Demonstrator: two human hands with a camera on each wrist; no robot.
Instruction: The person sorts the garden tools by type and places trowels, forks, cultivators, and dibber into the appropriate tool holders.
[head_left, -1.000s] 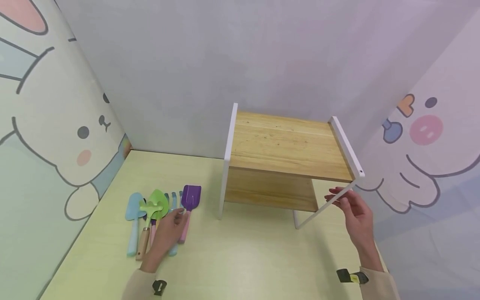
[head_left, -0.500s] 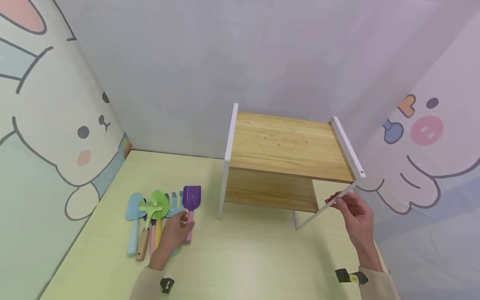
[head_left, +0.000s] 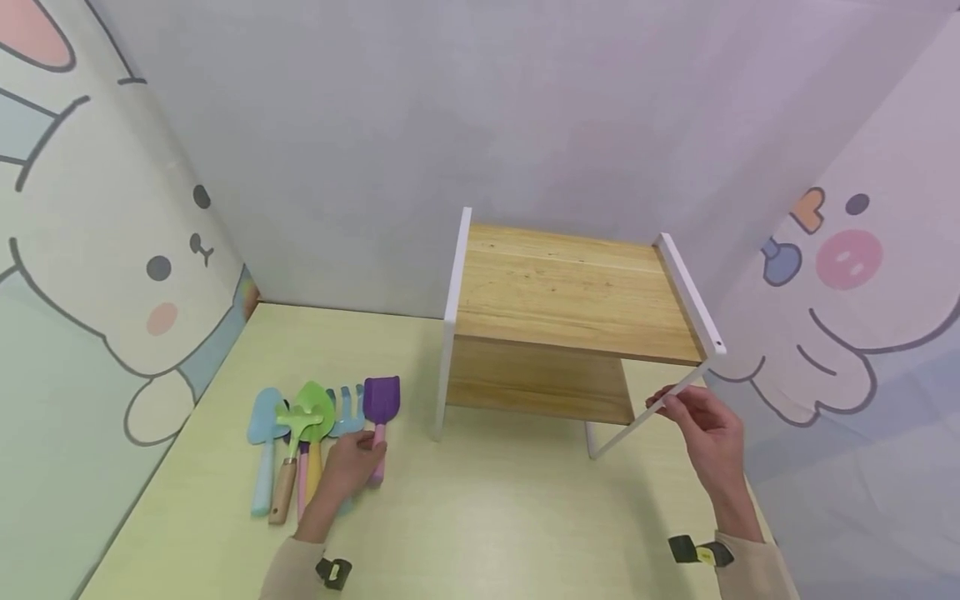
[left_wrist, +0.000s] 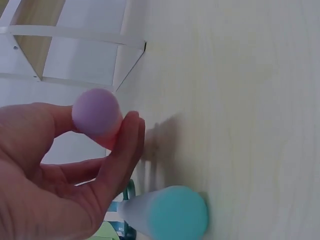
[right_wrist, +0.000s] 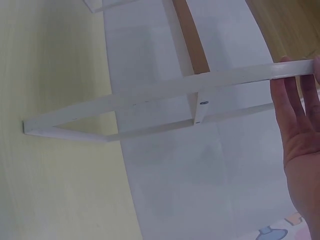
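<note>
- A left hand (head_left: 347,465) partly hides a blue fork (head_left: 347,423).
- Its fingers pinch a purple shovel (head_left: 382,400) by its pink handle (head_left: 379,432).
- The right hand (head_left: 714,433) pinches a white shelf frame (head_left: 692,293).

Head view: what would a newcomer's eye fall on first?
Probably the shelf, large and right of centre, its near right leg gripped by the right hand. Then the bright tools on the table to its left, where the left hand pinches the purple shovel. Cartoon figures mark both side walls.
</note>
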